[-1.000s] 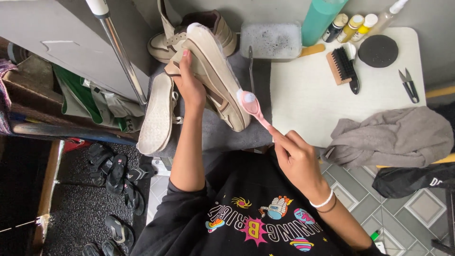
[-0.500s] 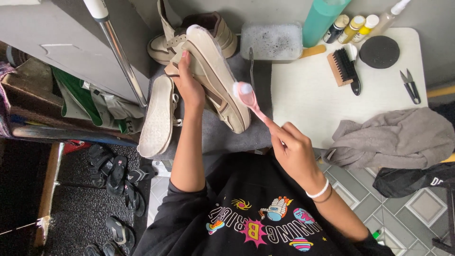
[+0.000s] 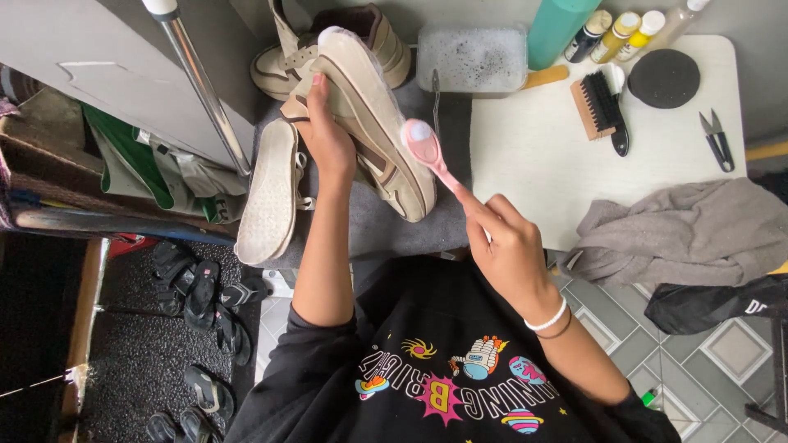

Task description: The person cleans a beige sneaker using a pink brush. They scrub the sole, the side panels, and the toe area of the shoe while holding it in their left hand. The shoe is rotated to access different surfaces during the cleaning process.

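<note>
My left hand (image 3: 326,135) grips a beige and brown sneaker (image 3: 371,107), held sole-side up and tilted over a grey mat. My right hand (image 3: 506,246) holds a pink toothbrush (image 3: 429,153) by its handle, the brush head right beside the sneaker's sole edge. A second sneaker (image 3: 271,193) lies sole up on the left of the mat. A third shoe (image 3: 373,37) stands behind.
A tub of soapy water (image 3: 472,59) stands at the back. On the white table (image 3: 533,164) lie a wooden brush (image 3: 602,107), a black round pad (image 3: 663,78), small scissors (image 3: 718,139), several bottles (image 3: 611,29) and a grey cloth (image 3: 681,230). Sandals (image 3: 201,295) lie on the floor left.
The pink toothbrush has moved up and left along the sneaker's sole edge. My left hand still holds the sneaker in about the same place.
</note>
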